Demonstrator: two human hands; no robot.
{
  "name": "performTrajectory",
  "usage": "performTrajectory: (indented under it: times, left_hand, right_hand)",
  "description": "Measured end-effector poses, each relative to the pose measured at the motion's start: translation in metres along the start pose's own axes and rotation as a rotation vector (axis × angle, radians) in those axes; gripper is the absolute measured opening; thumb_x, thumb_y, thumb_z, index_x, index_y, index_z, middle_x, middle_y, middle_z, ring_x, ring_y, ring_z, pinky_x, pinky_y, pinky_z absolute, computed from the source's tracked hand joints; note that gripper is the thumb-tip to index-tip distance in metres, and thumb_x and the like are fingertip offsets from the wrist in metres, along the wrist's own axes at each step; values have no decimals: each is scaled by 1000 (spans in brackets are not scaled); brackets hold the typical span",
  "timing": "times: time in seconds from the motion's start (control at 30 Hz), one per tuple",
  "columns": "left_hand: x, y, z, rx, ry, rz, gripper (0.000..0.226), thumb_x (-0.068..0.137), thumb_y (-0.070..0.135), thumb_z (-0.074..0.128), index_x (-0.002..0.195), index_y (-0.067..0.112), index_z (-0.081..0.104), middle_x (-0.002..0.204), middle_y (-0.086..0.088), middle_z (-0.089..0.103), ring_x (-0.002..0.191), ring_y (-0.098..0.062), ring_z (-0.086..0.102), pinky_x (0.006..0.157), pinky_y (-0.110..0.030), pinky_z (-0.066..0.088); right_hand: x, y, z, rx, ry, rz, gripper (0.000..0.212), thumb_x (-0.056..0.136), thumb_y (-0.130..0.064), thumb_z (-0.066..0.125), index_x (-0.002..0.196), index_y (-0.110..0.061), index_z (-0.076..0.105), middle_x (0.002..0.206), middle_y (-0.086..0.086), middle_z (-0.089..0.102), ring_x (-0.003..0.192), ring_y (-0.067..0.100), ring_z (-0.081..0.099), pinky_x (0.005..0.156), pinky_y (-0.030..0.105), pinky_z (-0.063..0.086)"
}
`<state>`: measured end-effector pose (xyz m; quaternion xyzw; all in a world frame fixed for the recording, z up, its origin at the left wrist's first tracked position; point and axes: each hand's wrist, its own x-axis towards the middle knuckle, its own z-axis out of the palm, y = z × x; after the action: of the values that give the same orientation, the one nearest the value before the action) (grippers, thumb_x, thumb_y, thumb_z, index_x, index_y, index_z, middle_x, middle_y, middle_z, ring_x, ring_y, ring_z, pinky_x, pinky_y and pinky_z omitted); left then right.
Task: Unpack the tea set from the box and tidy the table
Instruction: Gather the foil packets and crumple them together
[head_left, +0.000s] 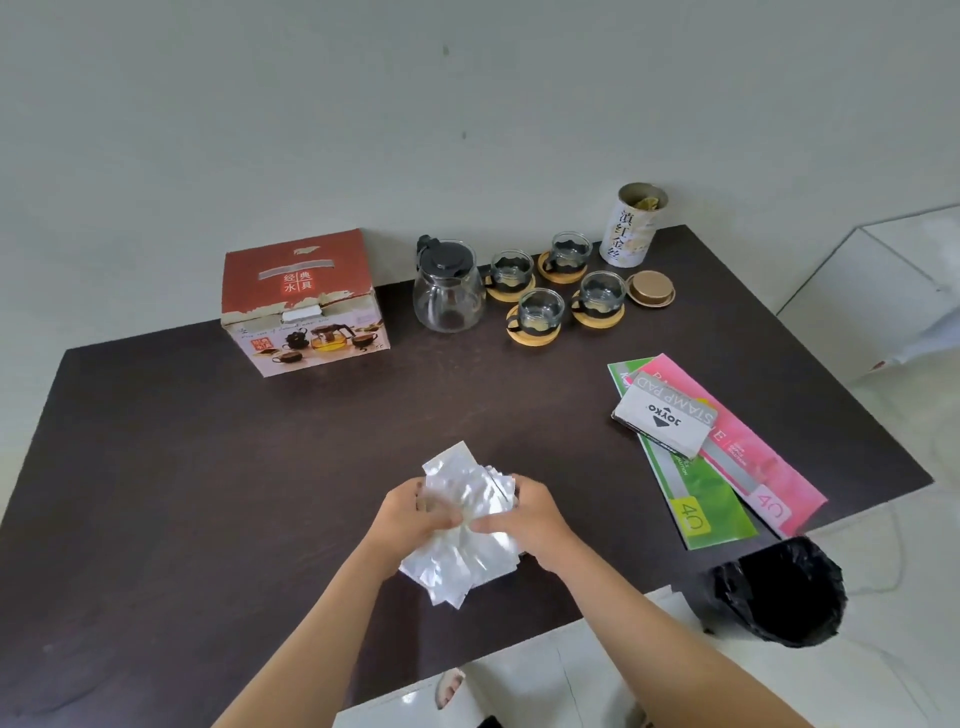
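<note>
Near the front of the dark table (208, 467), my left hand (415, 512) and my right hand (524, 512) together grip a bunch of clear plastic wrapping bags (467, 519), crumpled between them. The red tea set box (304, 304) stands closed at the back left. To its right stands the glass teapot (449, 288) with a black lid. Beyond it are several glass cups on round wooden coasters (535, 317), close together near the wall.
A white tea canister (631, 226) stands open at the back right, its gold lid (650, 289) beside it. A stamp pad box (665, 413) lies on green and pink folders (727, 478) at the right. A black-lined bin (779, 592) stands on the floor off the front right corner.
</note>
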<state>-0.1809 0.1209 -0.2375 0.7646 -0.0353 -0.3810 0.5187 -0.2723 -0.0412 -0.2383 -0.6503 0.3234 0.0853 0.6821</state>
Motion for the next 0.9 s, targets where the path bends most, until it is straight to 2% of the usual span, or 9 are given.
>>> performTrajectory:
  times: [0.07, 0.23, 0.33, 0.4, 0.5, 0.57, 0.7, 0.83, 0.9]
  left_hand:
    - [5, 19, 21, -93, -44, -39, 39, 62, 7, 83, 94, 5, 62, 84, -11, 70, 68, -22, 68, 58, -35, 54]
    - [18, 72, 107, -238, -158, -62, 42, 70, -4, 76, 109, -1, 59, 102, -21, 70, 90, -39, 69, 81, -56, 54]
    - [20, 97, 183, -230, -202, -62, 37, 73, -6, 73, 107, 0, 60, 98, -20, 71, 87, -37, 70, 79, -53, 56]
    - [15, 111, 236, -153, -243, -32, 32, 75, -4, 71, 106, 1, 61, 90, -15, 71, 71, -27, 71, 62, -39, 59]
    - [1, 121, 316, -19, -325, 32, 25, 80, -2, 66, 105, 5, 63, 78, -9, 65, 44, -7, 58, 37, -17, 40]
    - [-8, 122, 366, 23, -388, 55, 22, 80, -3, 65, 101, 4, 64, 79, -11, 66, 46, -7, 60, 40, -17, 42]
    - [-12, 117, 457, 99, -484, 29, 31, 74, 6, 71, 105, 7, 65, 96, -16, 71, 76, -23, 71, 62, -35, 57]
    - [-15, 101, 529, 179, -504, -115, 10, 81, -1, 65, 88, 5, 61, 80, -12, 65, 62, -20, 61, 51, -24, 48]
    - [-12, 88, 552, 233, -464, -219, 20, 80, 3, 68, 78, 6, 48, 70, -12, 56, 49, -16, 50, 42, -21, 39]
  right_hand:
    - [-5, 0, -29, 171, 16, 14, 41, 62, -5, 86, 99, -8, 69, 97, 10, 73, 90, 27, 71, 81, 44, 56]
    - [-28, 10, -107, 636, 48, -46, 45, 74, -4, 75, 118, -8, 66, 115, 20, 68, 106, 40, 65, 92, 54, 51]
    - [-46, 27, -164, 782, 157, -123, 48, 78, -5, 71, 125, -6, 61, 122, 22, 64, 112, 41, 61, 94, 53, 50]
    - [-61, 39, -206, 806, 253, -150, 51, 75, -9, 73, 124, -2, 61, 125, 26, 61, 114, 45, 59, 96, 55, 48]
    - [-91, 65, -274, 872, 334, -145, 53, 72, -7, 74, 122, 4, 60, 124, 31, 59, 111, 48, 59, 98, 59, 46]
    - [-112, 83, -320, 869, 384, -120, 49, 73, -3, 74, 120, 4, 61, 120, 30, 62, 106, 45, 63, 93, 56, 50]
    - [-144, 118, -398, 863, 508, -25, 39, 76, 3, 73, 114, 0, 64, 110, 25, 68, 98, 42, 67, 84, 52, 55]
    - [-166, 157, -446, 763, 624, 147, 43, 70, -4, 80, 111, -12, 67, 102, 11, 73, 92, 31, 71, 85, 51, 55]
    - [-171, 178, -456, 725, 691, 233, 35, 72, -4, 79, 105, -14, 69, 98, 7, 74, 86, 25, 71, 78, 42, 56]
